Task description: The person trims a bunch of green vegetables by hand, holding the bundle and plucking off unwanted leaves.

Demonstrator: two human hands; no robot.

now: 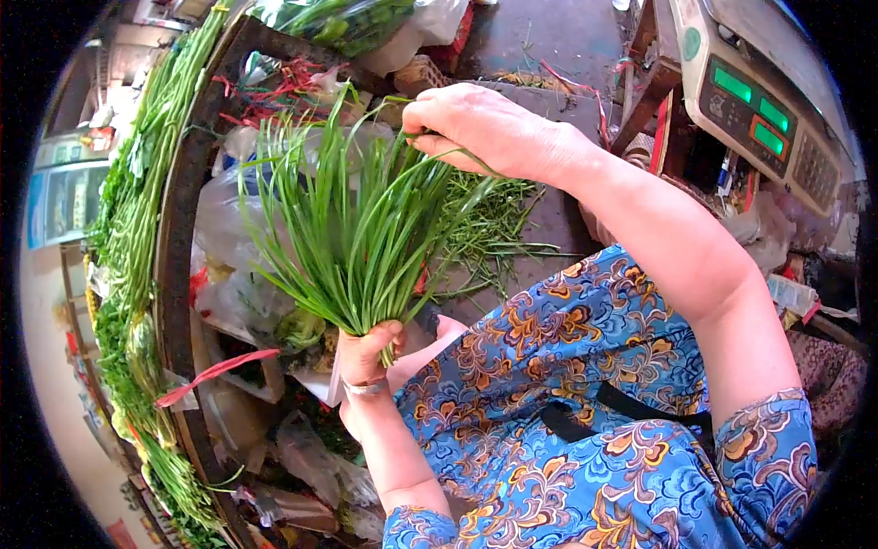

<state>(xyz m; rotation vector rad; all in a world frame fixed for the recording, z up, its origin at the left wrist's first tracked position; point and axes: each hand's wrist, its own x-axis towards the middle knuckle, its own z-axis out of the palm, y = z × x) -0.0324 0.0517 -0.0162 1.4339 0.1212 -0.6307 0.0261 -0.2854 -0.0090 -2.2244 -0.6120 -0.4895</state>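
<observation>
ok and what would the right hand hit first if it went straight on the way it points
Probably the upper leaves of the green bunch, just ahead of the right hand's fingertips, though depth is unclear.

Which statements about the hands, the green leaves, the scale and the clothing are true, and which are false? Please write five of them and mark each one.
1. The left hand grips the bunch of long, narrow green leaves near its base. True.
2. The grey plastic electronic scale shows lit green displays. True.
3. The right hand rests on the scale. False: it is at the upper part of the leaves.
4. The metal-coloured wristband is on the right wrist. False: it is on the left.
5. The clothing is plain white cloth. False: it is blue patterned cloth.
</observation>
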